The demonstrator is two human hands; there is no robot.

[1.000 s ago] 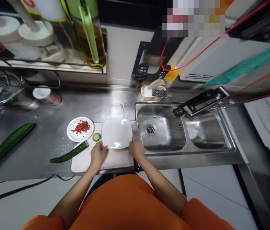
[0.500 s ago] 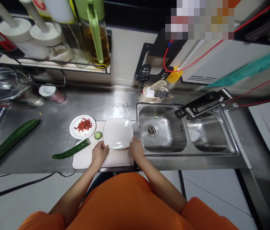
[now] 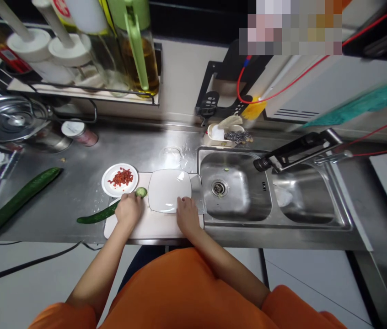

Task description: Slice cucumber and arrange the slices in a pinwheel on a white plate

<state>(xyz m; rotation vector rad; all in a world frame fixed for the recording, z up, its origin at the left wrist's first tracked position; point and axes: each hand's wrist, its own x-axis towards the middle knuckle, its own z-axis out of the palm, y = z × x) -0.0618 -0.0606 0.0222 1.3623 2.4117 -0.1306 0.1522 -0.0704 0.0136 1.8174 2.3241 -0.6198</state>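
One round, pale-green cucumber slice (image 3: 141,192), left of one glossy square white plate (image 3: 169,188), touches the curled left hand (image 3: 128,210), grip unclear; the loosely open right hand (image 3: 187,215) rests on the plate's near rim.

left hand (image 3: 128,210) fingertips on cucumber slice (image 3: 141,192), can't tell if pinched. cut cucumber (image 3: 98,214) pokes out just left of that hand. round plate (image 3: 110,188) of red bits sits just beyond it. right hand (image 3: 187,217) lies flat, fingertips on near rim of square white plate (image 3: 169,190), between both hands. cutting board (image 3: 154,227) under both. sink (image 3: 236,205) right of right hand.
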